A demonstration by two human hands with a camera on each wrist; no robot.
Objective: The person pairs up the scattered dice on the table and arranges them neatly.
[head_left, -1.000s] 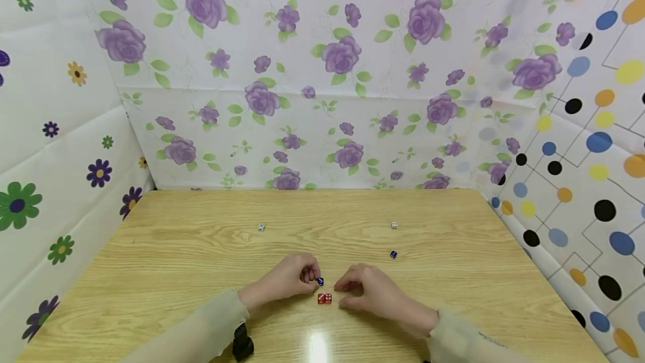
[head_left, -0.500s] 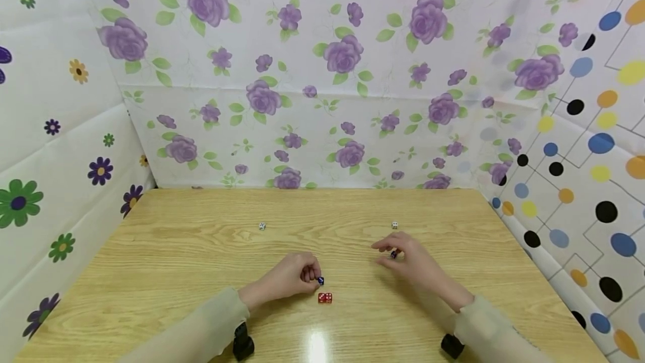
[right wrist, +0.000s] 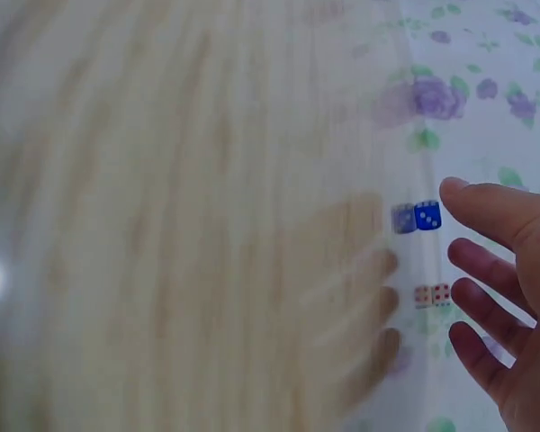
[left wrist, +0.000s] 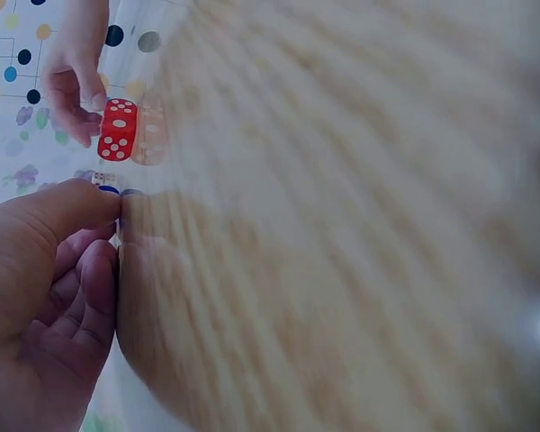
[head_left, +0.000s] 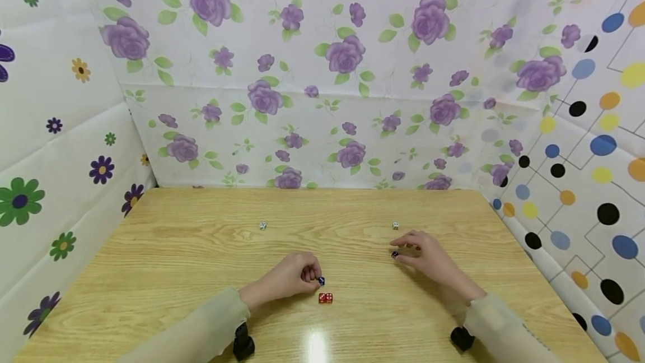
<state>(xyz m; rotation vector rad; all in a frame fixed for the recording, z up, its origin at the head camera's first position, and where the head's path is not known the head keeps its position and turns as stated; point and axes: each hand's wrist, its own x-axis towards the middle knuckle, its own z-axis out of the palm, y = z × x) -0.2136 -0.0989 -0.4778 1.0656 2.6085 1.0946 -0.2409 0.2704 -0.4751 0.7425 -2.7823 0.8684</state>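
Observation:
My left hand (head_left: 288,277) is low on the table, thumb and index finger pinching a small blue die (head_left: 321,280); in the left wrist view the thumb hides most of it. Just in front of that hand, two red dice (head_left: 325,298) lie side by side. My right hand (head_left: 427,256) is farther out to the right, its thumb and fingers spread near a second blue die (right wrist: 427,215). In the right wrist view a gap shows between this die and the thumb tip. Beyond this hand lies a white die (head_left: 395,226).
Another white die (head_left: 262,226) lies toward the back left of the wooden table (head_left: 201,212). A purple-flowered cloth (head_left: 302,43) hangs behind the far edge, with patterned cloths on both sides.
My right hand has moved from beside the red dice out to the right, to the far blue die, then slightly farther right. The left hand has stayed in place.

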